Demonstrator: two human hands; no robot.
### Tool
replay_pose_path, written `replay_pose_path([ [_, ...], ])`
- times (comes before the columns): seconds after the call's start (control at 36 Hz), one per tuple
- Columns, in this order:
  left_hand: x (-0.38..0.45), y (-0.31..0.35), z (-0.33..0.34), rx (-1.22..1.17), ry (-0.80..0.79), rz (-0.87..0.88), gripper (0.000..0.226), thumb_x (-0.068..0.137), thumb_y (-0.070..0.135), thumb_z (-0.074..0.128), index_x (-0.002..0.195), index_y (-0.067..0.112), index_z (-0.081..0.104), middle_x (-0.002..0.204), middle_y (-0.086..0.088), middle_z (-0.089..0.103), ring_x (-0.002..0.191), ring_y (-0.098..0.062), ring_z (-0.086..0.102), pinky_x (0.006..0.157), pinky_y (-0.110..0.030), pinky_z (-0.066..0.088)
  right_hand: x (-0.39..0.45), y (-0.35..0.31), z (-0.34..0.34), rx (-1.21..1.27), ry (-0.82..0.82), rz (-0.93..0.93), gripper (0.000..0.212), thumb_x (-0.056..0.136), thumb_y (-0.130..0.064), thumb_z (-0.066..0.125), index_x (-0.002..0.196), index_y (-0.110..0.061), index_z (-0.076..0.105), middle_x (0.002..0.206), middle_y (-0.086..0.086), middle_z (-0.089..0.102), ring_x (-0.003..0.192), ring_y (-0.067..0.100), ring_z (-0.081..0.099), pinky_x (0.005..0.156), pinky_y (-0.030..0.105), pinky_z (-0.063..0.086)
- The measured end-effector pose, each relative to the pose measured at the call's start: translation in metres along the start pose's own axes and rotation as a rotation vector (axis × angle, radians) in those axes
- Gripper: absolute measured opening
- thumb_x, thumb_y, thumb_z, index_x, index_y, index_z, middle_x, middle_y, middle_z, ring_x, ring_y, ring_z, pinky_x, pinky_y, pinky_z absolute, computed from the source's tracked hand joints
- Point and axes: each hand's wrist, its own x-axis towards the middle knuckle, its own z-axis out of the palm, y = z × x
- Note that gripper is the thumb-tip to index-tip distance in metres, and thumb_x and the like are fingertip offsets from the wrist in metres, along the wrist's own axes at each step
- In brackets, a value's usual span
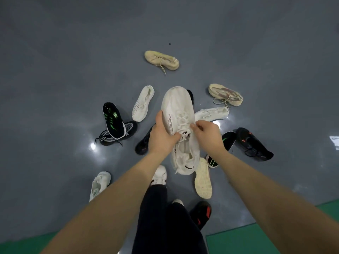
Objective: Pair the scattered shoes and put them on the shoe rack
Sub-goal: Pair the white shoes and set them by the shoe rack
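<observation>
Head view: left hand (pixel 161 136) grips and right hand (pixel 206 133) pinches the white knit lace-up sneaker (pixel 180 125), lifted above grey floor (pixel 73 70); around it, shoes lie scattered and unpaired; rack unseen.

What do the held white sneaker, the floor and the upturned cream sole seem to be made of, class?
White sneaker: probably knit fabric, matte, soft-looking, with woven laces.
Floor: smooth grey coating, perhaps epoxy; glossy, since it mirrors lamp glare.
Cream sole: likely rubber or foam, matte, with moulded tread.
</observation>
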Motion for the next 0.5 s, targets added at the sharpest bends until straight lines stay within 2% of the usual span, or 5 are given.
replay_pose_path([
  [0.08,0.027,0.006,0.0,-0.022,-0.039,-0.014,0.092,0.073,0.023,0.074,0.146,0.026,0.019,0.118,-0.007,0.06,0.106,-0.026,0.059,0.09,-0.042,0.05,0.021,0.003,-0.001,-0.008,0.001,0.006,0.049,0.095,-0.023,0.052,0.054,-0.016,0.027,0.048,-0.001,0.029,0.049,0.016,0.028,0.05,0.03,0.024],
  [0.19,0.064,0.008,0.008,-0.057,-0.105,-0.007,0.094,0.064,0.033,0.071,0.144,0.033,0.022,0.12,0.004,0.061,0.106,-0.019,0.062,0.089,-0.043,0.053,0.053,0.012,0.001,-0.021,0.004,0.048,0.05,0.095,-0.023,0.052,0.052,-0.017,0.028,0.047,-0.001,0.031,0.049,0.016,0.032,0.052,0.03,0.028],
  [0.36,0.12,0.007,0.027,-0.083,-0.154,0.005,0.083,0.075,0.02,0.071,0.145,0.035,0.028,0.106,0.002,0.068,0.09,-0.012,0.062,0.082,-0.027,0.052,0.108,0.023,0.002,-0.059,-0.007,0.109,0.049,0.096,-0.026,0.05,0.052,-0.018,0.03,0.049,-0.002,0.034,0.05,0.014,0.033,0.051,0.029,0.028],
  [0.44,0.147,0.007,0.043,-0.069,-0.152,0.019,0.081,0.078,0.019,0.071,0.146,0.034,0.028,0.107,0.006,0.069,0.092,-0.011,0.065,0.083,-0.028,0.054,0.132,0.036,0.004,-0.032,0.019,0.128,0.049,0.096,-0.025,0.051,0.052,-0.018,0.03,0.049,-0.003,0.034,0.05,0.012,0.033,0.051,0.029,0.027],
  [0.5,0.161,0.003,0.054,-0.021,-0.138,0.014,0.079,0.079,0.02,0.07,0.146,0.034,0.029,0.105,0.007,0.069,0.086,-0.013,0.066,0.082,-0.034,0.055,0.145,0.049,0.006,-0.017,0.03,0.143,0.049,0.096,-0.025,0.051,0.052,-0.018,0.03,0.049,-0.002,0.034,0.05,0.012,0.033,0.052,0.029,0.028],
])
